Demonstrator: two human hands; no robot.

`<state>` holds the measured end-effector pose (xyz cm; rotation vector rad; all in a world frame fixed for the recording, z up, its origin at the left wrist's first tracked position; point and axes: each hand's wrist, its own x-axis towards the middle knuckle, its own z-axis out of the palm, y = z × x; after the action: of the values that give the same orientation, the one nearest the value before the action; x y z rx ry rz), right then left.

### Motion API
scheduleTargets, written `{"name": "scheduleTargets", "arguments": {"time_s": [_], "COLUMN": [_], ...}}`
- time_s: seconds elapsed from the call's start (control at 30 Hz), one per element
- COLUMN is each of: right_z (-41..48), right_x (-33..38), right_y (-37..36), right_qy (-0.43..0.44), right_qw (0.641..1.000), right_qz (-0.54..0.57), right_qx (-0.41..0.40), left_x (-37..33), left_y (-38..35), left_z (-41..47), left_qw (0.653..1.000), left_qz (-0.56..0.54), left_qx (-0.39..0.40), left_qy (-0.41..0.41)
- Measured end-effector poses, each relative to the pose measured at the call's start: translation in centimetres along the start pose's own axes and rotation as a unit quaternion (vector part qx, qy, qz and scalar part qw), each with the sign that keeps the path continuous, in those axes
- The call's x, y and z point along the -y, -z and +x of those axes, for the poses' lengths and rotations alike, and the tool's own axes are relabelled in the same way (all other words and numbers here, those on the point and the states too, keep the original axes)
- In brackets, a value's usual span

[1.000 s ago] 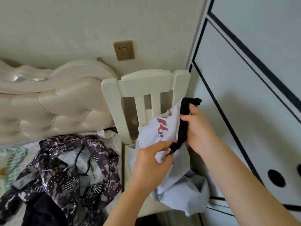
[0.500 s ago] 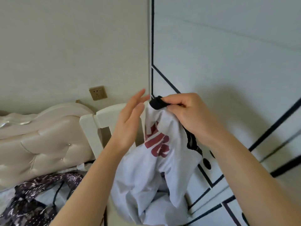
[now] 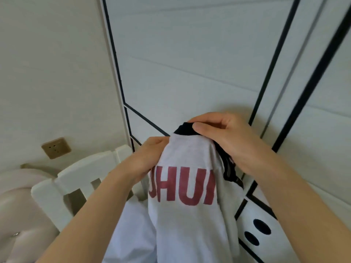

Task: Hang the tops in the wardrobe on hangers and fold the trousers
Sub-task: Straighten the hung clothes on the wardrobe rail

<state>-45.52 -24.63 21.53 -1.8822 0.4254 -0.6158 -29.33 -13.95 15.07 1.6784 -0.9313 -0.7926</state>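
Here, both hands hold a white top [image 3: 186,215] with big red letters, right in front of the wardrobe [image 3: 209,63]. The right hand [image 3: 224,143] pinches the top's black collar [image 3: 183,128] tight between thumb and fingers, close to the wardrobe door. The left hand [image 3: 146,160] is closed on the cloth just left of it. A white chair [image 3: 79,177] stands beside the wardrobe, left of the top.

The left hand [image 3: 146,160] has its fingertips tucked behind the white T-shirt [image 3: 190,215], so that grip's hidden; the red print is cut off by folds both sides, only "UHUI" readable. Shirt's hem runs off the bottom edge; the padded headboard [image 3: 20,215] is blurry and cropped at left.
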Motion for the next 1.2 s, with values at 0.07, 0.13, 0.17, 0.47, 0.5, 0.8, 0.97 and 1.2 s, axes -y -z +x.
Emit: {"name": "scheduleTargets", "arguments": {"time_s": [0.07, 0.13, 0.17, 0.47, 0.5, 0.8, 0.97, 1.2], "right_z": [-1.0, -2.1, -2.6, -9.4, -10.2, -15.1, -17.4, -21.9], "right_x": [-0.3, -0.9, -1.2, -5.7, -6.2, -9.0, -10.8, -12.4], "right_y": [0.1, 0.4, 0.6, 2.3, 2.5, 2.9, 3.3, 4.3], "right_qy": [-0.016, -0.035, -0.044, -0.162, -0.174, -0.247, -0.257, -0.283], "right_qw": [1.0, 0.998, 0.998, 0.975, 0.972, 0.949, 0.935, 0.912], "right_qz": [-0.014, -0.021, -0.023, 0.038, 0.034, -0.037, -0.064, -0.094], "right_qx": [-0.015, -0.038, -0.049, -0.144, -0.153, -0.194, -0.238, -0.281], "left_x": [0.0, 0.3, 0.4, 2.1, 2.1, 2.0, 2.7, 3.3], "left_y": [-0.5, -1.3, -1.9, -4.7, -4.8, -7.7, -10.3, -14.5], "left_z": [0.2, 0.4, 0.5, 1.1, 1.1, 0.2, 0.1, -0.4], "left_qw": [0.997, 0.99, 0.989, 0.995, 0.994, 0.975, 0.966, 0.91], "left_qz": [0.029, 0.057, 0.06, -0.029, -0.037, 0.057, 0.087, 0.182], "left_qx": [0.074, 0.125, 0.132, 0.084, 0.09, 0.19, 0.234, 0.366], "left_qy": [0.022, 0.031, 0.033, -0.04, -0.042, -0.102, -0.071, -0.068]}}
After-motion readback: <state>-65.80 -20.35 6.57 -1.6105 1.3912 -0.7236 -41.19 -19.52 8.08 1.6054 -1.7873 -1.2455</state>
